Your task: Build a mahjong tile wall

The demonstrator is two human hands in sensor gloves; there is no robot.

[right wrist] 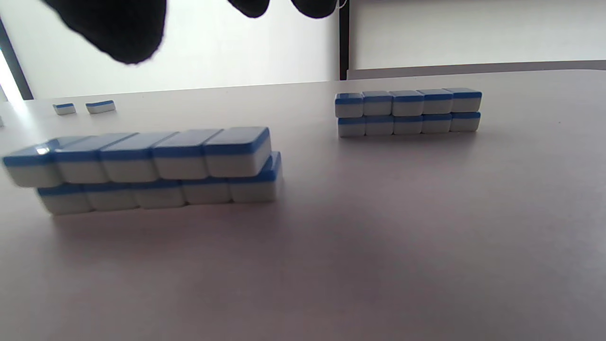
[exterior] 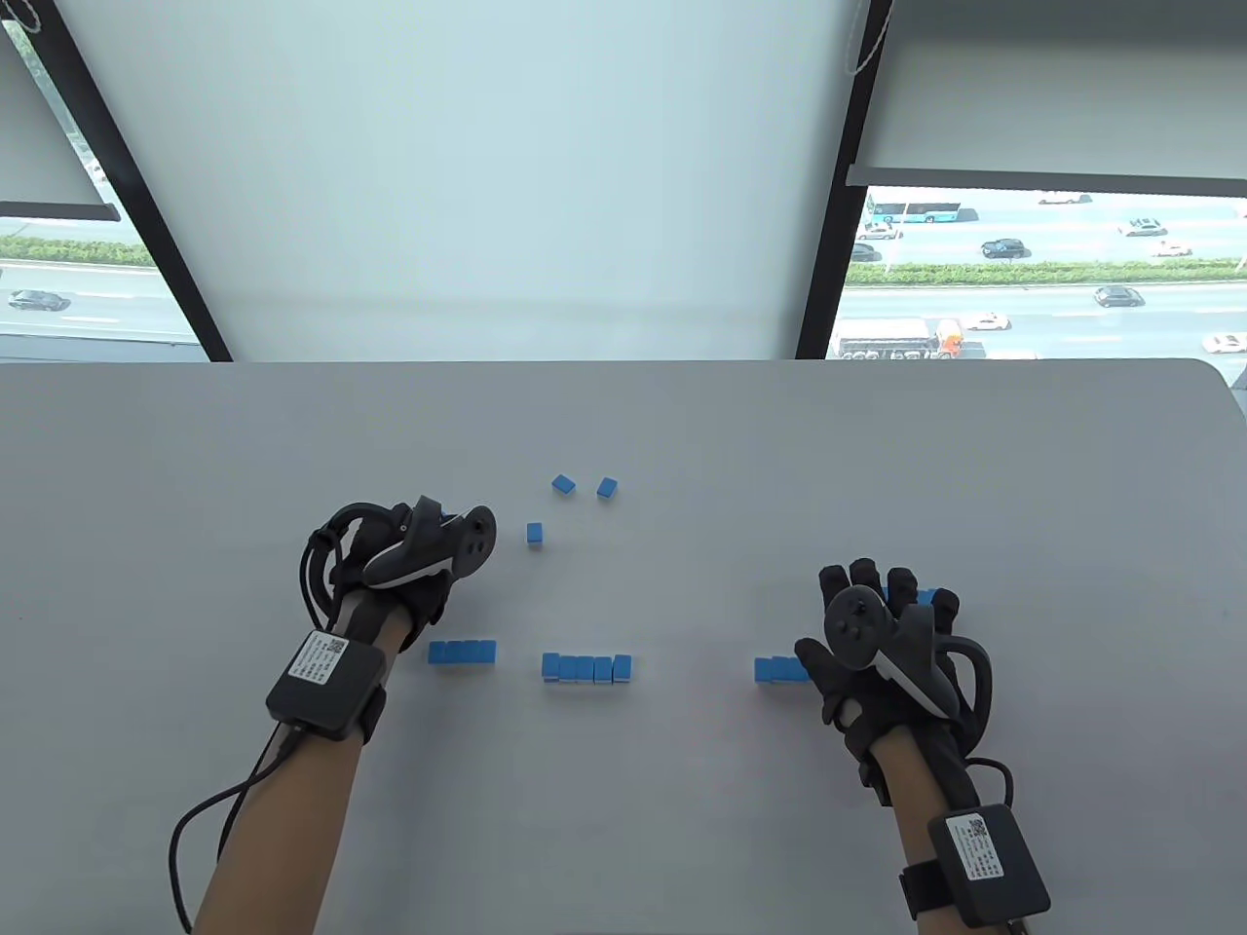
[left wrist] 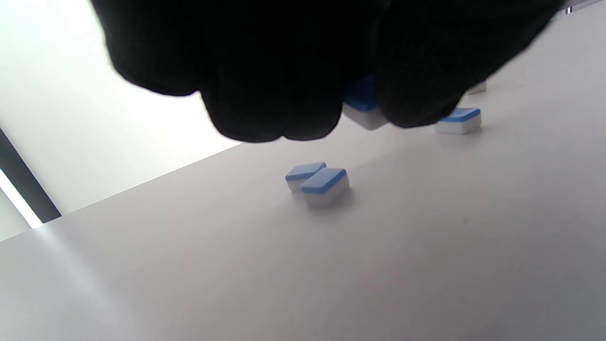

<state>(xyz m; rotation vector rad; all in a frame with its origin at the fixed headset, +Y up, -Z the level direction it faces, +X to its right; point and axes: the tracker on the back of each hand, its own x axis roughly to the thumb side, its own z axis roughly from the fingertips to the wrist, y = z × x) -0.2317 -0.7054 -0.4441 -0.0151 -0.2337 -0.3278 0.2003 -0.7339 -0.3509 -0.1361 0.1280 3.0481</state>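
1. Tiles with blue backs sit in three short two-layer wall segments along the near part of the white tabletop [exterior: 877, 458]: a left segment [exterior: 462, 653], a middle segment [exterior: 586, 668] and a right segment [exterior: 779, 670].
2. Three loose tiles lie farther back: a pair [exterior: 585, 485] close together and a single tile [exterior: 535, 532] nearer the left hand.
3. Left hand [exterior: 409, 560] is behind the left segment, its fingers [left wrist: 270, 94] curled together and pinching one tile [left wrist: 362, 109], which is off the tabletop in the left wrist view.
4. Right hand [exterior: 877, 633] rests at the right end of the right segment, palm down; its fingers are extended forward and slightly spread, and a bit of blue shows between the fingertips. Whether they actually touch the tiles cannot be told.
5. From the right wrist view, the nearer stack has its top row shifted slightly left of the bottom row, while the farther stack is aligned evenly.
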